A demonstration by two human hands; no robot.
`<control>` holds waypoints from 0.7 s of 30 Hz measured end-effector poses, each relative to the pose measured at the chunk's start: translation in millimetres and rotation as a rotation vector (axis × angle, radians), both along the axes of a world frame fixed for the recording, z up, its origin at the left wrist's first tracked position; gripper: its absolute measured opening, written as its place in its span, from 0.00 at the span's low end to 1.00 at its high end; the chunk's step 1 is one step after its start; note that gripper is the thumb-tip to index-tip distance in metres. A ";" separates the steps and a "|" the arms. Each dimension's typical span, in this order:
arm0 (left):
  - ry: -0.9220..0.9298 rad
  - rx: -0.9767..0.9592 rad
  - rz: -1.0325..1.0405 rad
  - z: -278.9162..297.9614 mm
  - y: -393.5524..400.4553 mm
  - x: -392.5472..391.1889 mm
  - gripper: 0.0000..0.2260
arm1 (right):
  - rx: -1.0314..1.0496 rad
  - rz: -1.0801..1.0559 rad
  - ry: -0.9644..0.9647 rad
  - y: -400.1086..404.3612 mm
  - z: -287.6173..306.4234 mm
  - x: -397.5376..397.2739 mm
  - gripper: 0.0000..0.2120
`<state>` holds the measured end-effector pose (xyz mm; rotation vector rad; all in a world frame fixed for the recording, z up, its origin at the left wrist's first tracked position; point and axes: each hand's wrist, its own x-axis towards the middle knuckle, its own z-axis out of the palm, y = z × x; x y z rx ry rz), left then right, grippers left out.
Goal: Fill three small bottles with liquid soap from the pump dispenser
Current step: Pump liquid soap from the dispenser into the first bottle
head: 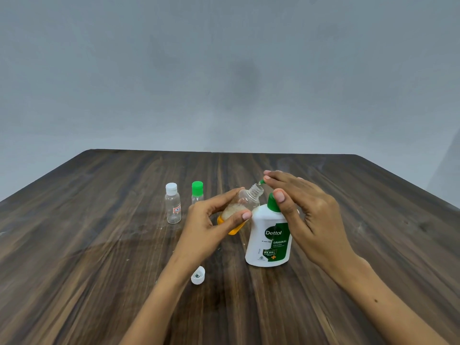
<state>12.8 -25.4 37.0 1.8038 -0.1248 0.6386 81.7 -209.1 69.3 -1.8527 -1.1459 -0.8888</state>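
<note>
My left hand (211, 220) grips a small clear bottle (245, 201), uncapped and tilted, with orange soap pooled in its lower end. Its open neck sits right under the green nozzle of the white Dettol pump dispenser (270, 239), which stands upright on the table. My right hand (302, 202) rests on the green pump head with straight fingers, thumb against the pump collar. A clear bottle with a white cap (173, 204) and a clear bottle with a green cap (197, 191) stand upright to the left, both capped; the green-capped one is partly hidden behind my left hand.
A loose white cap (198, 275) lies on its side on the dark wooden table (99, 257), near my left forearm. A plain grey wall rises behind the table's far edge.
</note>
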 end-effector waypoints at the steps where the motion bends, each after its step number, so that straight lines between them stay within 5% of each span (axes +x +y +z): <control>1: 0.001 0.000 -0.003 -0.2 0.2 0.4 0.24 | 0.006 -0.001 0.003 0.6 -0.8 0.3 0.24; 21: -0.022 -0.001 -0.011 -0.2 0.1 0.6 0.23 | 0.029 -0.001 0.016 -0.1 -5.0 -2.3 0.25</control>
